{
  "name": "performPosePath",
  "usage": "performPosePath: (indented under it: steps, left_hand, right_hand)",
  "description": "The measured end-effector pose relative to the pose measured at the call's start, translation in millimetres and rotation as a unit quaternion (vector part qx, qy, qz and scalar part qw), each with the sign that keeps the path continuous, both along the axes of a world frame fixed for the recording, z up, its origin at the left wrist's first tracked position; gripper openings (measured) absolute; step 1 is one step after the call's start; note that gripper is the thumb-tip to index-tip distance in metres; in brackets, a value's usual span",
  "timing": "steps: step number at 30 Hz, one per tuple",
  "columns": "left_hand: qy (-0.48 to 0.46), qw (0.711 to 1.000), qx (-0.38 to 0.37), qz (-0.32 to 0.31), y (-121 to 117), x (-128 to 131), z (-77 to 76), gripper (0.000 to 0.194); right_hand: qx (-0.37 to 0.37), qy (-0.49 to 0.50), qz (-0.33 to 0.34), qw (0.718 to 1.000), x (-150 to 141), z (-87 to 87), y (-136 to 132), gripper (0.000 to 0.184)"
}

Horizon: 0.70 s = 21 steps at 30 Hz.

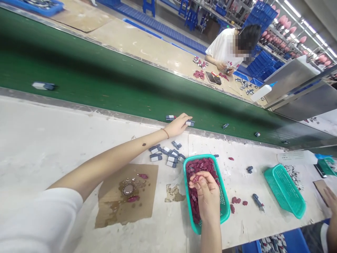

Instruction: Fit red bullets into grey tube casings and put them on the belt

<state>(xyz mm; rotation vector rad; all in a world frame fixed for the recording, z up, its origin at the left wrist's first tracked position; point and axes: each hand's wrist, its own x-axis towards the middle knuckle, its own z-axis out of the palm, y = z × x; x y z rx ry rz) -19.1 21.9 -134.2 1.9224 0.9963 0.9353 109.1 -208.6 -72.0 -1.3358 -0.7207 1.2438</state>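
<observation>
My left hand (179, 125) reaches over the near edge of the green belt, fingers closed around a small blue-grey and white plastic part (189, 123). Another such part (170, 118) lies on the belt beside it. Above a teal basket (224, 200) my right hand (206, 188) pinches a small dark red piece (195, 179). Many similar dark red pieces (201, 165) fill that basket. Below my left forearm, a stained cardboard sheet (150, 196) carries a round cap-like object (129, 189) in a wet patch, with red pieces near it.
Several blue-grey and white parts (171, 160) lie grouped on the white table. A second teal basket (285, 193) and a white bottle (297, 157) are at right. Another person's hand (331, 198) shows at the right edge. Across the belt (105, 84) a person (223, 45) handles parts.
</observation>
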Motion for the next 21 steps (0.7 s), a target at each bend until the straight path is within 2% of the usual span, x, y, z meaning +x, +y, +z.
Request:
performPosePath:
  steps: [3, 7, 11, 13, 16, 19, 21]
  left_hand:
    - [-0.091, 0.993, -0.065, 0.028, -22.9, -30.6, 8.6, 0.04]
    - [-0.173, 0.973, -0.142, 0.049, -75.9, -87.4, 24.4, 0.034]
    - [-0.18, 0.941, -0.273, 0.091, -132.7, -144.2, 34.8, 0.03]
    - [-0.156, 0.927, -0.318, 0.126, -155.8, -166.5, 35.2, 0.032]
    - [-0.152, 0.914, -0.341, 0.159, -183.1, -188.5, 30.9, 0.036]
    - [-0.167, 0.902, -0.358, 0.173, -202.9, -197.2, 24.5, 0.03]
    - [-0.181, 0.896, -0.362, 0.181, -211.9, -197.9, 20.7, 0.024]
  right_hand:
    - [0.019, -0.043, 0.014, 0.999, -13.6, 1.2, -0.8, 0.021]
    - [0.024, -0.142, 0.026, 0.989, -36.3, -1.8, -5.7, 0.017]
    - [0.031, -0.218, 0.133, 0.966, -66.8, -11.2, -10.5, 0.007]
    - [0.075, -0.271, 0.195, 0.94, -82.7, -17.1, -10.8, 0.007]
    - [0.157, -0.331, 0.276, 0.889, -102.9, -25.6, -8.2, 0.013]
    - [0.223, -0.396, 0.329, 0.828, -115.7, -31.7, -4.0, 0.017]
    - [0.24, -0.455, 0.353, 0.782, -120.0, -33.1, -2.2, 0.022]
